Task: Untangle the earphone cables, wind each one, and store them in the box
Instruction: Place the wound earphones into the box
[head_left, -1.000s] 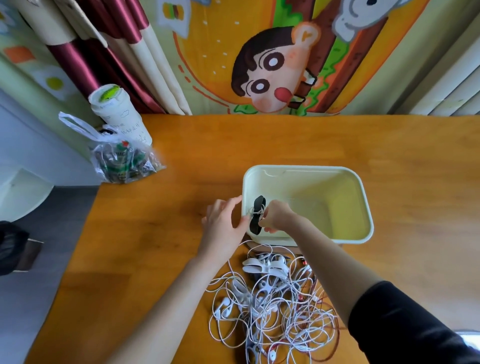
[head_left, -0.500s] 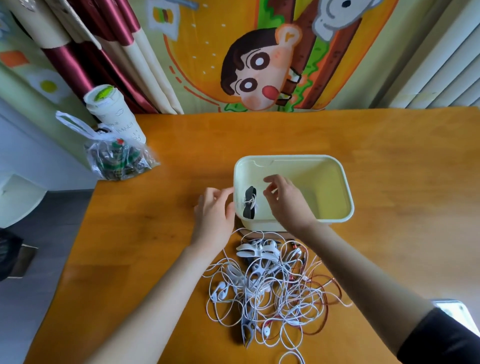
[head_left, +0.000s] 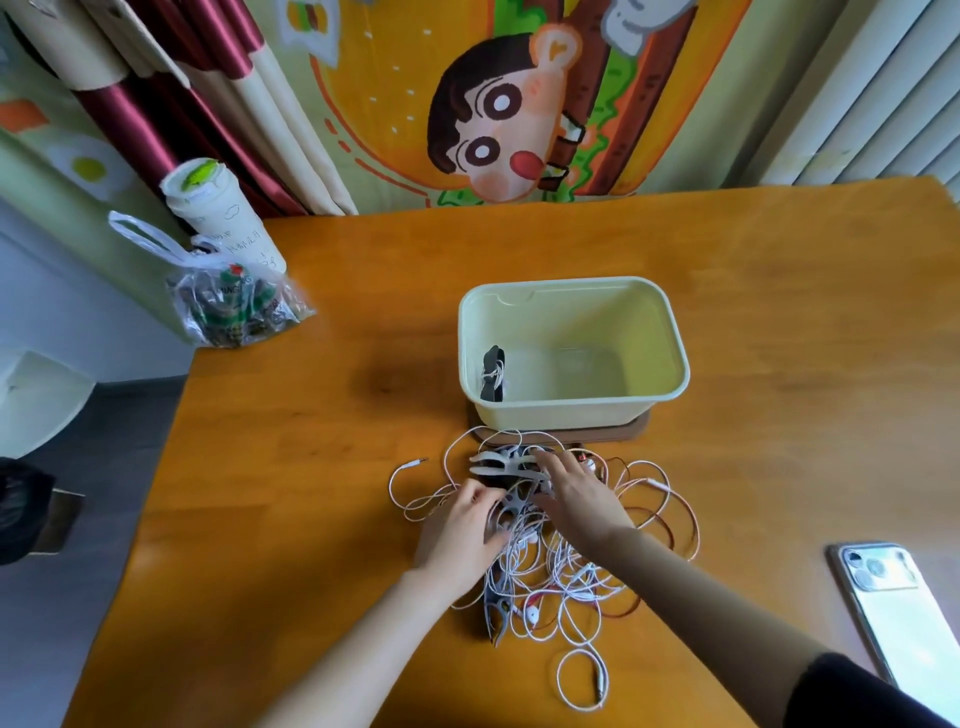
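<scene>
A pale yellow box (head_left: 563, 415) stands at the table's middle. Inside, against its left wall, leans a black winder wrapped in white cable (head_left: 492, 375). In front of the box lies a tangle of white earphone cables (head_left: 566, 577) with some reddish cable and white fishbone-shaped winders (head_left: 498, 464). My left hand (head_left: 460, 527) is on the pile's left side, its fingers and thumb curled round cables. My right hand (head_left: 579, 496) lies over the top of the pile with its fingers spread out, fingertips near the white winders.
A phone (head_left: 893, 613) lies face down at the right, near the table's front. A clear plastic bag (head_left: 231, 309) and a white cup (head_left: 218, 208) sit at the table's far left corner. A brown mat (head_left: 636, 431) lies under the box. A loose cable loop (head_left: 582, 680) trails toward me.
Both hands have let go of the black wound winder, which now rests inside the box. They have moved back toward me onto the tangle of cables.
</scene>
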